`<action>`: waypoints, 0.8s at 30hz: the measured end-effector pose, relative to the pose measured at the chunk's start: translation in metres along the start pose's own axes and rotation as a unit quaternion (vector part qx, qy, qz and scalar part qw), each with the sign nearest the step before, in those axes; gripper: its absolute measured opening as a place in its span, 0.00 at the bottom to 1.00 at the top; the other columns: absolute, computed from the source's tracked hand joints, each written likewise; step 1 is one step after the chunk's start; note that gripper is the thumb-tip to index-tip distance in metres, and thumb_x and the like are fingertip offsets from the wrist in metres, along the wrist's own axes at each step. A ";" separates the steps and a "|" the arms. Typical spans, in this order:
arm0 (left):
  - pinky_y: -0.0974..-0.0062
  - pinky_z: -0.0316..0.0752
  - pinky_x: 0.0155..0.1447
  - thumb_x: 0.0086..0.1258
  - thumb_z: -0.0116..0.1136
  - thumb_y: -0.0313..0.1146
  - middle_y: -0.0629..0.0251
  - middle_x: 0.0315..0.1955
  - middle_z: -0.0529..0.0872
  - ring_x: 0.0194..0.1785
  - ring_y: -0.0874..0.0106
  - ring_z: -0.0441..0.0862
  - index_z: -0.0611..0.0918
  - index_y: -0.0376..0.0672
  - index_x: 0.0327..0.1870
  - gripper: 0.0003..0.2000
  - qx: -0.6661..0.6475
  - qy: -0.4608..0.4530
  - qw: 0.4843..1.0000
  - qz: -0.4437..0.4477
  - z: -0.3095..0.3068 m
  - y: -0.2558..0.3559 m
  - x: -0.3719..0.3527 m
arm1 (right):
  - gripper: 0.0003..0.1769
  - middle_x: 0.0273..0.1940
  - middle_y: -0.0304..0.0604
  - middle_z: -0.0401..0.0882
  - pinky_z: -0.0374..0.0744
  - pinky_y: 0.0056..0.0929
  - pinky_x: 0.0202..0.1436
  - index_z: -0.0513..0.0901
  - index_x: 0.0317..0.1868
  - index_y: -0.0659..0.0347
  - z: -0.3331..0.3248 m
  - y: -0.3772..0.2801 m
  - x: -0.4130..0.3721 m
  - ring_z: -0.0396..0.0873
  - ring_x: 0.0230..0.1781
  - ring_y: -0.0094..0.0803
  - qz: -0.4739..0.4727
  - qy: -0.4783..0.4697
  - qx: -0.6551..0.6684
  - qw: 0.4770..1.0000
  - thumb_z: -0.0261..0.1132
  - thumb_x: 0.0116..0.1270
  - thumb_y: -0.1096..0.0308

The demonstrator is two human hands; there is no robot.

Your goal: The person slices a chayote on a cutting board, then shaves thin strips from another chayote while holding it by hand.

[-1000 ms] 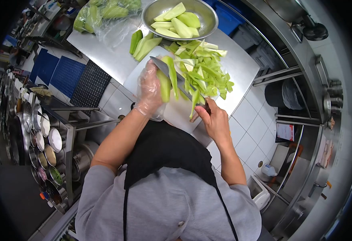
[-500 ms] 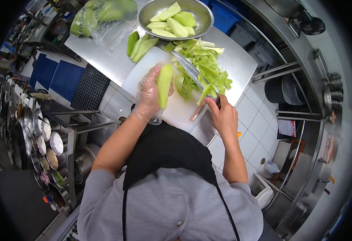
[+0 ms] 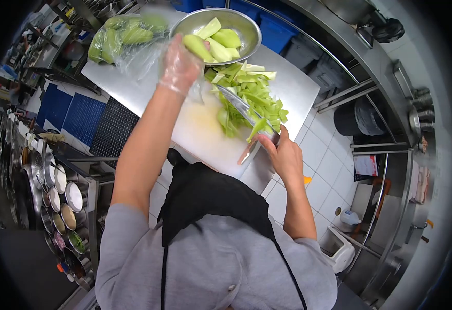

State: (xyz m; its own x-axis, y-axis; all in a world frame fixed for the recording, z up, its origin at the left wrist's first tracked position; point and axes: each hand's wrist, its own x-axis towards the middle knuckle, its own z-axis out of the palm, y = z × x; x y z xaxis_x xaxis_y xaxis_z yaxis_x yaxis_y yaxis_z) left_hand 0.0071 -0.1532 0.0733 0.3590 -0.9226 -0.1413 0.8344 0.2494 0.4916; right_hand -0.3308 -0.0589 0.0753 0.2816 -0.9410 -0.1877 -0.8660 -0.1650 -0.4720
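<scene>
Peeled vegetable pinched in blurred left fingers, right fingers gripping knife, its handle mostly hidden

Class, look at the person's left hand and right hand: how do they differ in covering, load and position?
The left hand wears a clear plastic glove; the right hand is bare.
The left hand holds a green vegetable; the right hand grips a knife.
The left hand is at the metal bowl; the right hand is nearer the body.
Both hands are holding something.
</scene>
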 end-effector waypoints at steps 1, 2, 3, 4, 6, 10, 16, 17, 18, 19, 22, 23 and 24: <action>0.54 0.76 0.64 0.85 0.45 0.48 0.49 0.56 0.80 0.57 0.55 0.78 0.72 0.34 0.63 0.23 -0.016 -0.010 1.000 0.000 0.007 0.003 0.009 | 0.49 0.29 0.60 0.86 0.83 0.50 0.40 0.71 0.67 0.77 -0.001 -0.001 0.001 0.87 0.35 0.59 -0.007 -0.001 -0.004 1.000 0.68 0.69 0.36; 0.53 0.72 0.68 0.85 0.45 0.48 0.48 0.60 0.78 0.62 0.54 0.76 0.70 0.34 0.66 0.24 0.027 0.012 1.000 0.004 0.009 0.005 0.009 | 0.49 0.29 0.60 0.86 0.83 0.50 0.39 0.70 0.68 0.76 -0.001 -0.001 0.002 0.87 0.34 0.59 -0.019 0.006 -0.010 1.000 0.69 0.67 0.37; 0.52 0.69 0.72 0.85 0.44 0.48 0.46 0.64 0.76 0.66 0.52 0.74 0.69 0.33 0.69 0.25 0.070 0.034 0.997 0.007 0.012 0.007 0.008 | 0.49 0.29 0.60 0.86 0.83 0.50 0.38 0.69 0.68 0.75 -0.001 0.001 0.002 0.87 0.34 0.59 -0.030 0.013 -0.014 0.999 0.71 0.66 0.38; 0.51 0.66 0.76 0.85 0.44 0.47 0.45 0.68 0.74 0.70 0.50 0.72 0.67 0.32 0.72 0.27 0.114 0.055 0.992 0.007 0.016 0.005 0.007 | 0.49 0.29 0.60 0.86 0.83 0.50 0.37 0.69 0.69 0.75 -0.001 0.002 0.002 0.87 0.34 0.59 -0.037 0.021 -0.017 0.999 0.72 0.65 0.39; 0.51 0.61 0.79 0.85 0.45 0.48 0.45 0.73 0.69 0.76 0.50 0.65 0.66 0.32 0.75 0.30 0.255 0.008 0.965 0.054 0.016 -0.013 -0.013 | 0.48 0.29 0.61 0.86 0.83 0.50 0.36 0.67 0.69 0.73 -0.005 0.000 0.004 0.88 0.32 0.60 -0.044 0.035 -0.029 0.998 0.75 0.63 0.43; 0.47 0.49 0.83 0.83 0.48 0.52 0.47 0.82 0.58 0.84 0.47 0.49 0.72 0.40 0.77 0.30 0.650 -0.252 0.695 0.178 -0.014 -0.056 -0.080 | 0.49 0.28 0.54 0.86 0.84 0.45 0.35 0.68 0.71 0.71 -0.010 -0.003 0.014 0.88 0.31 0.52 -0.021 0.047 -0.090 0.995 0.79 0.60 0.48; 0.41 0.40 0.84 0.82 0.47 0.54 0.45 0.83 0.53 0.84 0.33 0.40 0.77 0.53 0.75 0.27 0.804 -0.342 0.418 0.248 0.008 -0.103 -0.140 | 0.46 0.33 0.64 0.85 0.86 0.49 0.33 0.66 0.72 0.65 -0.023 -0.012 0.014 0.88 0.30 0.60 -0.063 0.089 -0.114 0.987 0.78 0.61 0.51; 0.41 0.40 0.84 0.82 0.47 0.54 0.45 0.83 0.53 0.84 0.32 0.39 0.76 0.52 0.76 0.27 0.811 -0.326 0.417 0.252 0.004 -0.103 -0.134 | 0.47 0.33 0.63 0.85 0.86 0.49 0.33 0.66 0.72 0.65 -0.026 -0.013 0.012 0.88 0.30 0.59 -0.057 0.085 -0.119 0.988 0.78 0.61 0.51; 0.41 0.40 0.84 0.82 0.47 0.54 0.45 0.83 0.53 0.84 0.32 0.39 0.76 0.51 0.76 0.28 0.816 -0.311 0.415 0.254 -0.001 -0.103 -0.128 | 0.47 0.33 0.63 0.85 0.86 0.49 0.33 0.66 0.72 0.65 -0.030 -0.014 0.009 0.88 0.30 0.59 -0.049 0.082 -0.124 0.988 0.78 0.61 0.51; 0.39 0.40 0.84 0.82 0.45 0.55 0.46 0.83 0.53 0.83 0.31 0.39 0.75 0.51 0.76 0.28 0.818 -0.305 0.419 0.249 -0.006 -0.102 -0.124 | 0.47 0.33 0.62 0.85 0.86 0.48 0.33 0.66 0.72 0.65 -0.033 -0.013 0.004 0.88 0.30 0.59 -0.041 0.078 -0.129 0.988 0.78 0.61 0.51; 0.36 0.41 0.83 0.83 0.43 0.57 0.48 0.84 0.52 0.83 0.30 0.40 0.74 0.50 0.77 0.30 0.832 -0.283 0.412 0.242 -0.024 -0.101 -0.112 | 0.47 0.33 0.61 0.85 0.86 0.48 0.32 0.66 0.72 0.64 -0.040 -0.003 -0.010 0.88 0.29 0.58 -0.036 0.084 -0.146 0.985 0.79 0.61 0.49; 0.35 0.41 0.82 0.83 0.42 0.57 0.49 0.84 0.51 0.83 0.30 0.40 0.73 0.50 0.78 0.30 0.843 -0.272 0.396 0.243 -0.031 -0.100 -0.108 | 0.47 0.33 0.59 0.85 0.86 0.48 0.33 0.67 0.72 0.64 -0.043 0.004 -0.014 0.88 0.29 0.57 -0.032 0.092 -0.153 0.983 0.78 0.61 0.49; 0.35 0.42 0.82 0.83 0.42 0.57 0.49 0.84 0.51 0.83 0.30 0.39 0.72 0.50 0.78 0.30 0.854 -0.260 0.379 0.244 -0.037 -0.098 -0.104 | 0.46 0.32 0.58 0.85 0.85 0.47 0.33 0.67 0.71 0.64 -0.045 0.014 -0.019 0.88 0.29 0.56 -0.029 0.099 -0.160 0.982 0.78 0.61 0.49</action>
State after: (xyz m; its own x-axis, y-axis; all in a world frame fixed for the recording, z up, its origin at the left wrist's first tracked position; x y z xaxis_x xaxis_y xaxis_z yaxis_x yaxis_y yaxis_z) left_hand -0.0966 -0.0710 0.0074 -0.2056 -0.9335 0.2938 -0.9255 0.2831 0.2517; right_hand -0.3667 -0.0571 0.1112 0.2769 -0.9607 0.0172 -0.9450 -0.2755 -0.1764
